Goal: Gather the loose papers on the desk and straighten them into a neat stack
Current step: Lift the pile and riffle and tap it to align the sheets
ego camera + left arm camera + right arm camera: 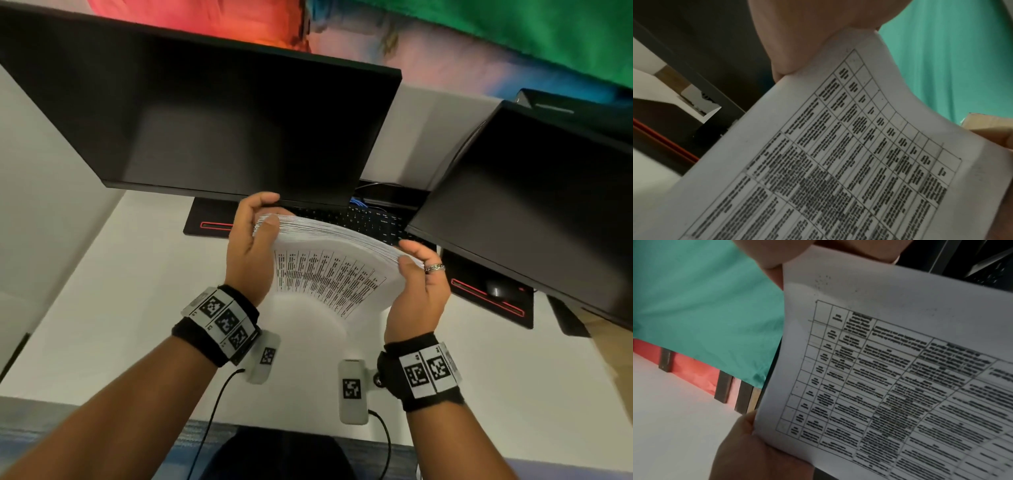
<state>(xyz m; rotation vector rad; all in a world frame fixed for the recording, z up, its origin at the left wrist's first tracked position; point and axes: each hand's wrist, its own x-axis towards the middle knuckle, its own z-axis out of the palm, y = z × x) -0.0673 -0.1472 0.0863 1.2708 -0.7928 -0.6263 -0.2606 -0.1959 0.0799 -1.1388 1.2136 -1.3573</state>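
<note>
Both my hands are on it: a thick stack of white printed paper sheets (pixel 329 274), ruled tables of black text on the near face, standing on its lower edge over the white surface (pixel 102 291), just in front of the black keyboard (pixel 370 219) and below the big dark monitor (pixel 212 113). My left hand (pixel 251 250) takes one upper corner, thumb on the near face, fingers curled over the far side. My right hand (pixel 419 284), silver ring on one finger, pinches the other corner the same way. So each grip is closed around a side of the stack.

I'd call this heavy for paper, but floppy. The top edge bows in an arc between my hands, and the left wrist view shows the front sheet (pixel 838 146) curling near the thumb. Individual sheets fan slightly at the top, so they are smooth and slide on each other. That helps squaring, and risks a spill.

Best hold, I judge: keep to the two short sides, palms flat as guides, thumbs light on the face. Squeeze too hard and the bow locks the sheets misaligned; too loose and the middle ones slump out. The right wrist view shows the sheet's side edge (pixel 772 369) running fairly straight between thumb and fingers. The bottom edge I can't see.
</note>
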